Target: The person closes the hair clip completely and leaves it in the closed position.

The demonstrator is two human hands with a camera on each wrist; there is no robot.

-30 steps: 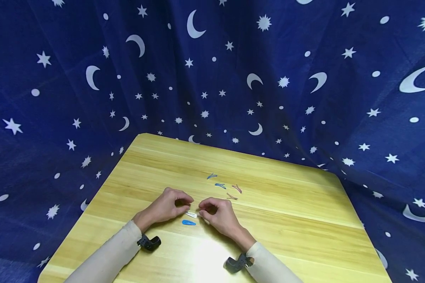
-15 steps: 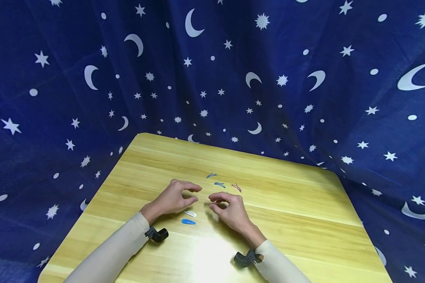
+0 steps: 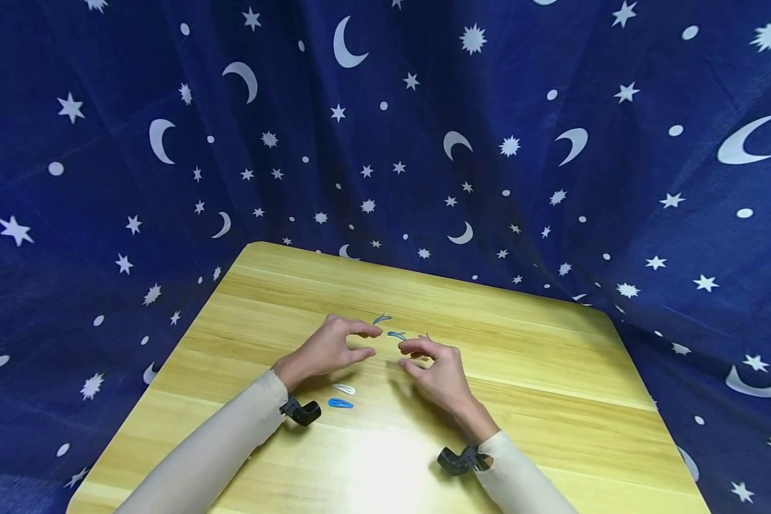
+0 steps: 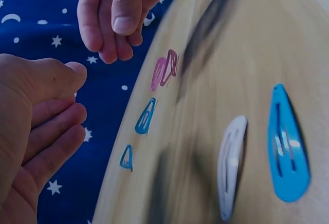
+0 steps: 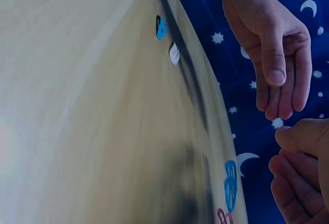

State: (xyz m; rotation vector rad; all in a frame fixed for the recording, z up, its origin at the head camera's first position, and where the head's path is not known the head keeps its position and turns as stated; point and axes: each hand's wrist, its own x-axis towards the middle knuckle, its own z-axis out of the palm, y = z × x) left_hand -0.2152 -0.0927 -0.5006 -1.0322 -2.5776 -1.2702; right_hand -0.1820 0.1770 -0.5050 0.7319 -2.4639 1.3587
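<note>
My left hand [image 3: 330, 348] is raised over the table with nothing between its relaxed fingers and thumb. To its right, my right hand [image 3: 442, 373] hovers likewise, fingers loosely bent and holding nothing. A white snap hair clip [image 4: 232, 167] and a larger blue snap hair clip [image 4: 288, 147] lie side by side, nearer me than the left hand. Beyond the hands are two more blue hair clips, one farther back [image 3: 382, 318] and one closer [image 3: 396, 335]. Two pinkish clips show in the left wrist view, a pink one [image 4: 158, 74] and a darker one [image 4: 169, 67]; my right hand partly hides them in the head view.
The clips lie on a light wooden table [image 3: 520, 400] with rounded far corners. A dark blue curtain [image 3: 411, 143] with moons and stars hangs right behind and around it. Black wrist cameras sit at the left cuff [image 3: 302, 412] and right cuff [image 3: 461, 460].
Both hands have moved away from the white clip, forward and to the right, and spread a little farther apart. The white and blue clips have stayed on the table.
</note>
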